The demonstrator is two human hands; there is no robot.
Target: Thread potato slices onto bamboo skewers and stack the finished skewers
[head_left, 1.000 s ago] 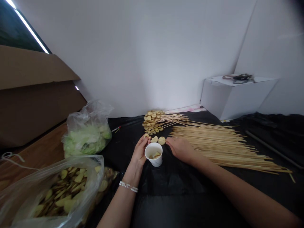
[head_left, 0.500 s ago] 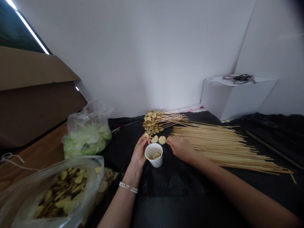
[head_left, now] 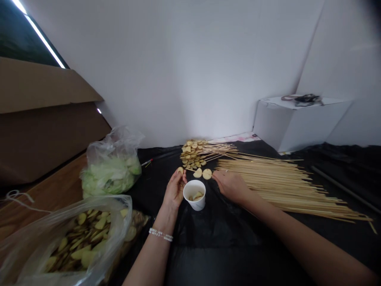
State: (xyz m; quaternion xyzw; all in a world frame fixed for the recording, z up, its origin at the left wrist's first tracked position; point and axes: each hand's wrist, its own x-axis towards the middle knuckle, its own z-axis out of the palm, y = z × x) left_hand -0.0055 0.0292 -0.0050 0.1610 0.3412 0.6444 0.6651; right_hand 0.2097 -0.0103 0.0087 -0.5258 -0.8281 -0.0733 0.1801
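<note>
Since before: both hands sit a little farther from the cup's near side, and the left hand's slice now stands apart from the two slices on the skewer, where it was close to them.
Left hand: left hand pinches a potato slice between its fingertips, closed on it, just left of the white paper cup; a beaded bracelet rings the wrist.
Right hand: right hand lies on the black desk cover, fingers narrowed around the near end of a skewer; the grip itself is too small to make out clearly.
Skewer: lies nearly level behind the cup, carrying two potato slices side by side, its tip towards the left hand.
Cup: upright on the desk between the two hands, a few slices inside.
Bare skewers: a wide heap of bamboo skewers fans out to the right, touching the right hand's far side.
Finished skewers: a pile of loaded skewers lies behind, near the wall.
Bags: a clear bag of potato slices at near left; a bag of green leaves behind it.
Elsewhere: cardboard box at far left; white box at right by the wall.
</note>
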